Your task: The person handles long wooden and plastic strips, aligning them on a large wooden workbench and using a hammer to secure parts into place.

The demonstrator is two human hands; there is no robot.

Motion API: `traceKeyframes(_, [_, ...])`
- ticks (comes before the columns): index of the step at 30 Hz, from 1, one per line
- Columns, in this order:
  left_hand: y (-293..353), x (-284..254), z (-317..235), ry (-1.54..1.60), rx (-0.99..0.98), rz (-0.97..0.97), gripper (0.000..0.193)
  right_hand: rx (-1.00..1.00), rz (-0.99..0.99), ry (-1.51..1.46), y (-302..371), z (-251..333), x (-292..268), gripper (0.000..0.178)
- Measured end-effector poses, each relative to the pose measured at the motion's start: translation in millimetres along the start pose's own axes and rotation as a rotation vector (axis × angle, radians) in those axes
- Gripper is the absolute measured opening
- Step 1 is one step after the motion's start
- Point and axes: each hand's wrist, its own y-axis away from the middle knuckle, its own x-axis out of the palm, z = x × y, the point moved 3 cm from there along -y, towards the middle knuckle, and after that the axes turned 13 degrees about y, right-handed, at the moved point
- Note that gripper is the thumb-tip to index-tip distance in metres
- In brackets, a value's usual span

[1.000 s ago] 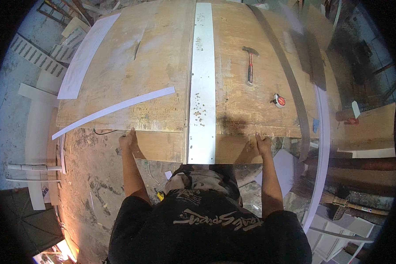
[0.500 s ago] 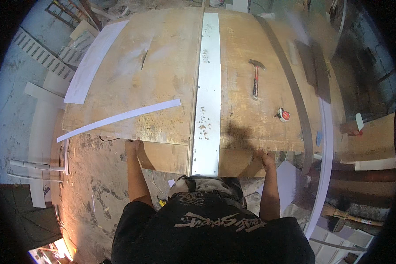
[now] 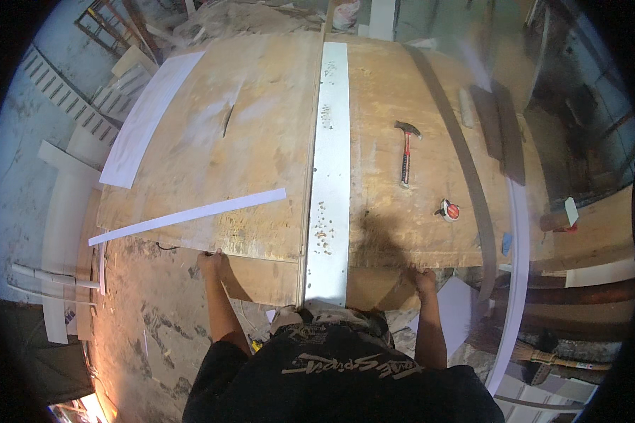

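My left hand point(image 3: 212, 263) is closed on wood at the near edge of the plywood table top point(image 3: 275, 127), by the left end of a lower plywood strip point(image 3: 261, 280). At the strip's right end, my right hand point(image 3: 424, 280) grips the same edge. Whether the fingers hold the top sheet or the lower strip, I cannot tell; they are partly hidden. Between my hands a white panel strip point(image 3: 331, 166) runs away from my body, with small brown bits scattered on it. Beside its left side lies a long thin wooden batten point(image 3: 310, 151).
A hammer point(image 3: 406, 155) and a red-and-white tape measure point(image 3: 447, 210) lie on the right half. White strips point(image 3: 190, 216) and a wider white panel point(image 3: 152, 116) rest at the left. A dark strip point(image 3: 455, 134) curves along the right. A broom point(image 3: 536, 352) stands lower right.
The whole scene sits lower in the picture, as the head view has tilted up. My hands stay at the near edge, and the tools and strips keep their places on the table.
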Motion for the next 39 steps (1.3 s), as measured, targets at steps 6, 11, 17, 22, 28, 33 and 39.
traceKeyframes(6, [22,-9,-12,0.095,0.038,-0.135,0.035,-0.039,-0.049,0.091,-1,4,6,0.025])
traceKeyframes(11, [24,-1,-23,0.07,-0.008,-0.086,0.046,-0.034,-0.064,0.025,-1,0,2,0.025])
traceKeyframes(17, [-60,-2,67,0.043,-0.023,0.045,0.036,-0.01,0.034,-0.077,-3,6,16,0.023])
traceKeyframes(22, [-68,32,50,-0.84,0.374,0.46,0.038,-0.03,-0.049,0.023,-7,-8,2,0.024])
traceKeyframes(28, [-30,7,2,-1.144,0.355,0.642,0.044,-0.079,-0.064,0.062,-4,6,4,0.03])
traceKeyframes(33, [-19,3,15,-0.203,-0.125,0.16,0.048,0.043,-0.096,0.184,-6,-5,-2,0.037])
traceKeyframes(39, [-43,-4,51,0.03,-0.048,0.062,0.043,-0.088,-0.105,0.205,-3,7,9,0.038])
